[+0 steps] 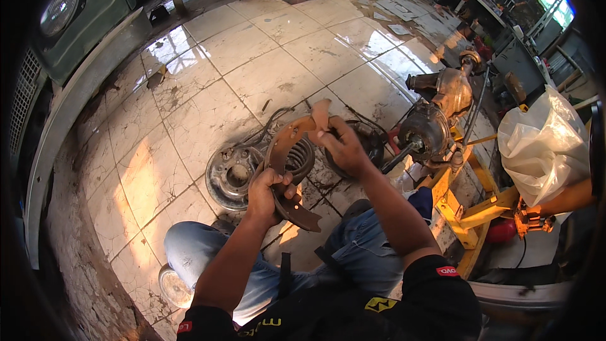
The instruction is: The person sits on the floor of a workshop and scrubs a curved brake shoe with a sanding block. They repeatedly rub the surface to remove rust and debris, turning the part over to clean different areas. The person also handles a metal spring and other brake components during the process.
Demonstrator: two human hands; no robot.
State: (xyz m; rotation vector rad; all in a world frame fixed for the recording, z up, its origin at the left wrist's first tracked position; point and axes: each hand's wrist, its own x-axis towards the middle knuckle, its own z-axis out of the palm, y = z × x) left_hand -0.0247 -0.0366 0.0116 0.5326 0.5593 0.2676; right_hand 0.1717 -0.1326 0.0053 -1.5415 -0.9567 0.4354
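My left hand [267, 193] is wrapped around the lower part of a curved metal brake shoe [279, 148], holding it upright above the floor between my knees. Pinched in my right hand [345, 146] is a brown flat piece [320, 113] that looks like sandpaper, pressed at the shoe's upper end. Behind the shoe a coil spring [305, 156] stands on the tiles, partly hidden. A round metal plate [218, 183] with a central hole lies to its left. Beyond my right hand sits a dark round part [372, 140], mostly covered by the hand.
At right, a rusty axle assembly [427, 127] rests by a yellow stand [466, 220]. A clear plastic bag [541, 145] hangs beyond it. A green vehicle front [88, 25] with a bumper [82, 82] borders the left. A round metal lid-like piece [174, 287] lies beside my left knee.
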